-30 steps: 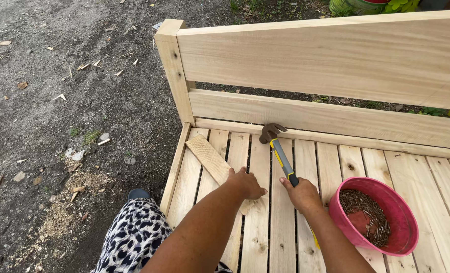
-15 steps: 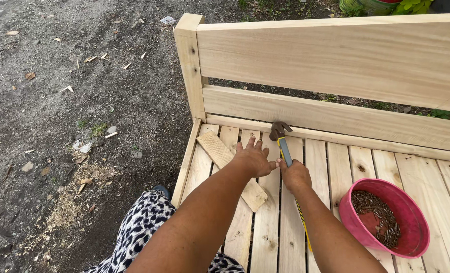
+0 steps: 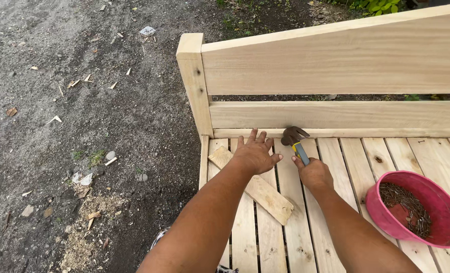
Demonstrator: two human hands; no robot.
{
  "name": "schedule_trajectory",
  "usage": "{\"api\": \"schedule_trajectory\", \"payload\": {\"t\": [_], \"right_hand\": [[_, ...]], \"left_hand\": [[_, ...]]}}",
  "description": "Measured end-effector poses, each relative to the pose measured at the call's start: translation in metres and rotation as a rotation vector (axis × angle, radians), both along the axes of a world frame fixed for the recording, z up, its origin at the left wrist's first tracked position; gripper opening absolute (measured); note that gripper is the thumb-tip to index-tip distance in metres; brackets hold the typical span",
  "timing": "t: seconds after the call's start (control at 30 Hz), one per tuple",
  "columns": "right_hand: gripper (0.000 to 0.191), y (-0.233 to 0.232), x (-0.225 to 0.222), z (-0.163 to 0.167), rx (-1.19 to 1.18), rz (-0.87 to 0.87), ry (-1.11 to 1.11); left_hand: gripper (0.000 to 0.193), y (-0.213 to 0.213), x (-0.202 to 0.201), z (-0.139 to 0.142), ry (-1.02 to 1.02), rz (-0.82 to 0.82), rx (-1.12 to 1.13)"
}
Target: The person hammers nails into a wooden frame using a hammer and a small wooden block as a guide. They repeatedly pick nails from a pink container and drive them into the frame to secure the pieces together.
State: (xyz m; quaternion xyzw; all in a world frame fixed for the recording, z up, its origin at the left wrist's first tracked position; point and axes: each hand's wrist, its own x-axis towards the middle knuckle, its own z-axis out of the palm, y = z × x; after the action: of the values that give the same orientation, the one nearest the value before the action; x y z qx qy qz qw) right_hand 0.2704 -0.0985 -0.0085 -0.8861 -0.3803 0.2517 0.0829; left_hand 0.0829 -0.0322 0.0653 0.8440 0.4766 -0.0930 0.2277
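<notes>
Hammer [image 3: 295, 141]: rusty claw head, blue-yellow handle, right hand [image 3: 313, 173] clenched round grip, head near backrest rail. Left hand [image 3: 255, 153] flat, released, on loose wood offcut [image 3: 252, 186]. Pale slatted bench seat [image 3: 295, 237]; pink bowl [image 3: 386, 222] of nails; dirt ground [image 3: 83, 126], wood chips.

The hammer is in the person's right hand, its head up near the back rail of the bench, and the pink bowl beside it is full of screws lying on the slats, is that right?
Not quite. The head view shows nails, not screws, in the pink bowl. The rest holds: the right hand grips the hammer, its head near the back rail, and the bowl sits on the slats.
</notes>
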Motion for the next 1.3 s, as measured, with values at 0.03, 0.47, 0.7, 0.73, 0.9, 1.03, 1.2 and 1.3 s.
{"api": "schedule_trajectory", "payload": {"t": [0.03,0.47,0.7,0.73,0.9,1.03,1.2,1.3], "right_hand": [[0.069,-0.002,-0.003,0.004,-0.008,-0.013,-0.005],[0.066,-0.014,-0.022,0.030,-0.115,-0.147,-0.022],[0.063,-0.017,-0.023,0.023,-0.124,-0.115,-0.001],[0.063,-0.018,-0.023,0.022,-0.122,-0.114,0.000],[0.055,-0.018,-0.029,0.025,-0.185,-0.184,0.045],[0.045,-0.015,-0.034,0.035,-0.212,-0.239,0.088],[0.046,-0.015,-0.037,0.043,-0.223,-0.245,0.131],[0.043,-0.017,-0.039,0.042,-0.185,-0.235,0.119]], "left_hand": [[0.077,0.003,-0.004,0.001,0.001,-0.023,0.011],[0.072,0.041,0.020,-0.022,-0.047,-0.336,0.041],[0.052,0.034,0.041,-0.018,-0.121,-0.362,0.140],[0.048,0.030,0.041,-0.017,-0.171,-0.333,0.147],[0.049,0.010,0.044,-0.021,-0.453,-0.300,0.130],[0.061,0.007,0.046,-0.027,-0.471,-0.367,0.142],[0.060,0.013,0.046,-0.032,-0.493,-0.415,0.065],[0.061,0.009,0.049,-0.038,-0.543,-0.392,0.081]]}}
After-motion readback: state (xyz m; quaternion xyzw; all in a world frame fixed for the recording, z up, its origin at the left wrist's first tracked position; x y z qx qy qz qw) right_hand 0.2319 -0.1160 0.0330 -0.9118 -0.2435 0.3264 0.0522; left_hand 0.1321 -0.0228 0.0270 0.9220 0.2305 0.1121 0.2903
